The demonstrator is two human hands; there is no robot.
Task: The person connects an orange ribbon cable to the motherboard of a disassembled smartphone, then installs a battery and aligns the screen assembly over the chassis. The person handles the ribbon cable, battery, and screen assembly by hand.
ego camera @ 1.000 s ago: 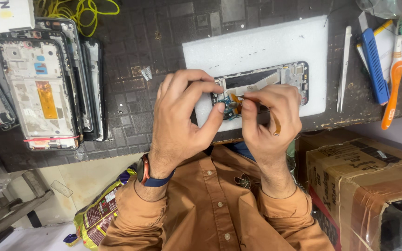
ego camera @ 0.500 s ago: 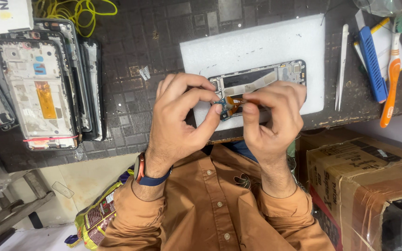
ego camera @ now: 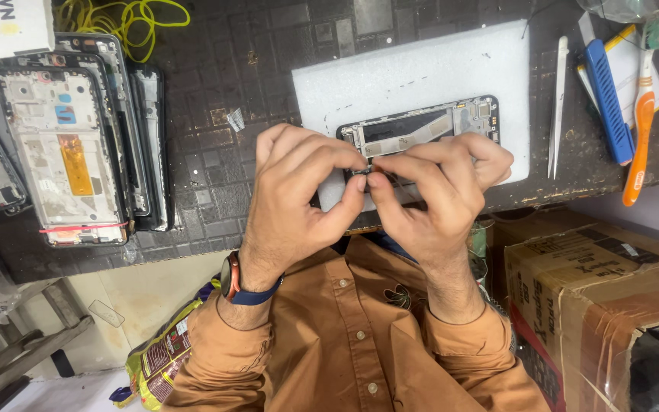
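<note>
Dark tiled surface (ego camera: 215,168): opened phones (ego camera: 62,152) stacked at its left edge. At the near edge, my left hand (ego camera: 299,198) and right hand (ego camera: 436,191) pinch a tiny part (ego camera: 365,172) together over the phone frame (ego camera: 421,130) on white foam (ego camera: 421,76); tweezers (ego camera: 557,107) lie right.

brown cardboard box (ego camera: 596,297) lower right | white carton (ego camera: 5,27) top-left corner | yellow-red snack wrapper (ego camera: 158,362) bottom left

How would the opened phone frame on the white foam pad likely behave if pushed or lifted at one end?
The opened phone frame looks thin and flat, so it would probably slide rather than roll or tip. With its insides exposed, it is likely light and fragile. The white foam pad beneath probably grips it somewhat. Both the left hand and right hand pinch near its lower edge.
</note>
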